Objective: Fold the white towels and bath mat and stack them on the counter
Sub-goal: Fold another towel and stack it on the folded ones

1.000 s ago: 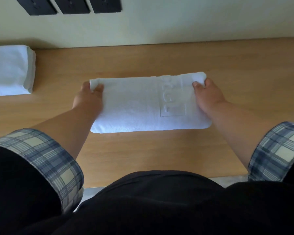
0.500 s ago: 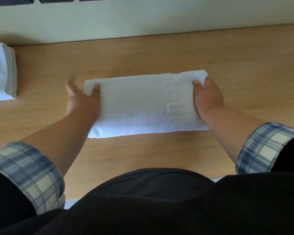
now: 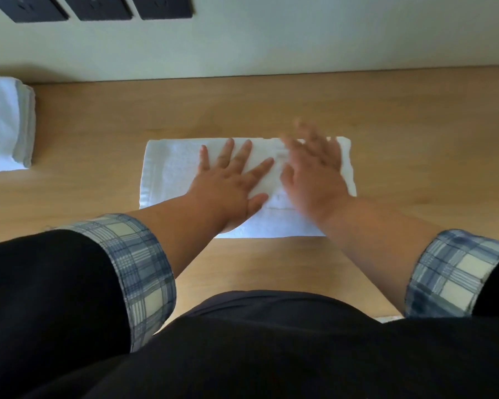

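A white folded bath mat [image 3: 167,171] with an embossed panel lies flat in the middle of the wooden counter [image 3: 415,133]. My left hand [image 3: 231,182] rests palm down on its centre with the fingers spread. Beside it, my right hand [image 3: 314,174] lies flat on the right half, fingers apart and blurred from motion. Neither hand grips the cloth. A stack of folded white towels [image 3: 3,125] sits at the far left of the counter, partly cut off by the frame edge.
A pale wall [image 3: 300,38] runs along the back of the counter, with three black socket plates [image 3: 104,7] at the top left. The counter's front edge [image 3: 386,318] is against my body.
Both hands have let go of the mat's two ends and moved inward onto its top, now lying flat with spread fingers. The mat stays in place.
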